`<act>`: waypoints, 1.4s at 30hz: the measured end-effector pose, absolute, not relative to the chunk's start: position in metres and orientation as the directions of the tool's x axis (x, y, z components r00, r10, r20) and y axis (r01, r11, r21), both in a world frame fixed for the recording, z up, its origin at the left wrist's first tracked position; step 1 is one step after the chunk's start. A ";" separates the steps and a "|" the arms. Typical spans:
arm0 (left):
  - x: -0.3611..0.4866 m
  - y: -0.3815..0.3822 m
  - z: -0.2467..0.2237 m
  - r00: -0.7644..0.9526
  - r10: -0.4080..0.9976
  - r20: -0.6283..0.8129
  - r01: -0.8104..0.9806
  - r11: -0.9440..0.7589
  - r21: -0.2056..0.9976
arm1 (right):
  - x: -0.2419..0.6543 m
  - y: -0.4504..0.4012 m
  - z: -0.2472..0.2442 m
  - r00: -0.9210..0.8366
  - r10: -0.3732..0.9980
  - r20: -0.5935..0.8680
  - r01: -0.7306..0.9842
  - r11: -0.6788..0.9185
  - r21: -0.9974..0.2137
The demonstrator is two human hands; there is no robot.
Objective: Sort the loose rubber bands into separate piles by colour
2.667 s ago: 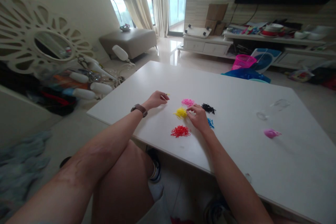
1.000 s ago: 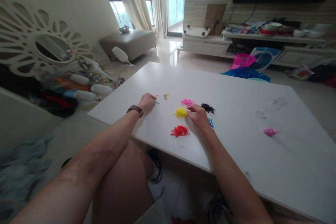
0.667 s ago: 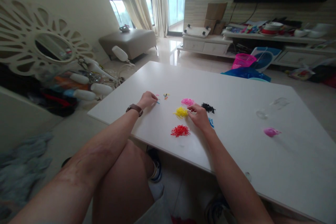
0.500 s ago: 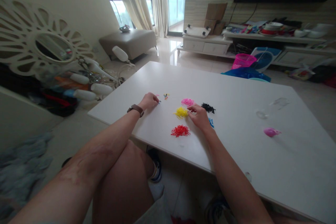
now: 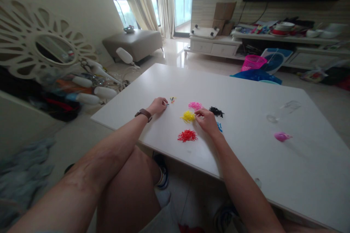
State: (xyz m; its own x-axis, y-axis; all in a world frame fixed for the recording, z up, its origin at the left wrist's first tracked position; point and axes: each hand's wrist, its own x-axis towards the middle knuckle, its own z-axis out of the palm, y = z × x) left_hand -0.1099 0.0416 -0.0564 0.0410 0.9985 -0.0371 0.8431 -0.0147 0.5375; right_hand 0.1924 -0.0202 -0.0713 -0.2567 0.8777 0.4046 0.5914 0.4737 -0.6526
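Note:
On the white table (image 5: 246, 156), my left hand (image 5: 158, 105) is closed in a pinch, with a small dark rubber band (image 5: 167, 104) at its fingertips. Just beyond it lie several loose rubber bands (image 5: 172, 99) in mixed colours. My right hand (image 5: 206, 119) has its fingers curled together at the right edge of a pile of yellow rubber bands (image 5: 187, 117); what they pinch is too small to make out. Around it are piles of pink bands (image 5: 195, 106), black bands (image 5: 216, 111) and red bands (image 5: 187, 135). Blue bands (image 5: 220, 127) are partly hidden behind my right hand.
A pink object (image 5: 282, 137), a clear ring (image 5: 272, 118) and a clear plastic piece (image 5: 291, 106) lie on the table's right side. A lamp with white shades (image 5: 105, 93) stands off the left edge. Beyond the far edge are a pink basket (image 5: 254, 63) and an ottoman (image 5: 133, 43).
My left hand has shifted very slightly to the right, still pinching at the dark band. My right hand stays at the yellow pile with little visible movement.

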 end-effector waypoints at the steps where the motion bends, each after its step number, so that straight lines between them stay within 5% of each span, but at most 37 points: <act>1: -0.108 0.042 -0.057 0.035 0.999 -0.038 0.852 -0.009 0.524 | 0.192 -0.020 -0.071 -0.258 0.877 0.405 0.595 0.475 -0.649; 9: -0.097 0.038 -0.047 0.044 0.998 -0.054 0.875 -0.012 0.485 | 0.193 -0.019 -0.072 -0.260 0.876 0.407 0.589 0.477 -0.652; 18: -0.044 0.017 -0.016 0.432 0.897 0.098 0.548 -0.347 0.761 | 0.187 -0.024 -0.060 -0.190 0.889 0.416 0.475 0.454 -0.754; 24: -0.011 0.008 -0.015 0.540 0.838 0.085 0.308 -0.291 0.906 | 0.188 -0.026 -0.056 -0.163 0.893 0.419 0.357 0.450 -0.819; 32: -0.002 0.007 -0.010 0.520 0.850 0.083 0.273 -0.258 0.927 | 0.197 -0.025 -0.050 -0.159 0.874 0.460 0.378 0.484 -0.789; 38: -0.008 0.008 -0.012 0.506 0.859 0.077 0.308 -0.264 0.914 | 0.255 -0.001 -0.056 0.246 0.887 0.391 0.580 0.188 -0.792; 42: -0.012 0.005 -0.010 0.497 0.866 0.052 0.341 -0.250 0.906 | 0.285 0.010 -0.072 0.293 0.875 0.384 0.702 0.076 -0.708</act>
State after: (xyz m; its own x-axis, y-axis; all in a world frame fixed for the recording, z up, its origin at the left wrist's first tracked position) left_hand -0.0119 0.0053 -0.0102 0.4972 0.8661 0.0518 0.3413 -0.2501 0.9061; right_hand 0.2846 0.0098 -0.0716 0.2929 0.8755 0.3844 0.7016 0.0764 -0.7085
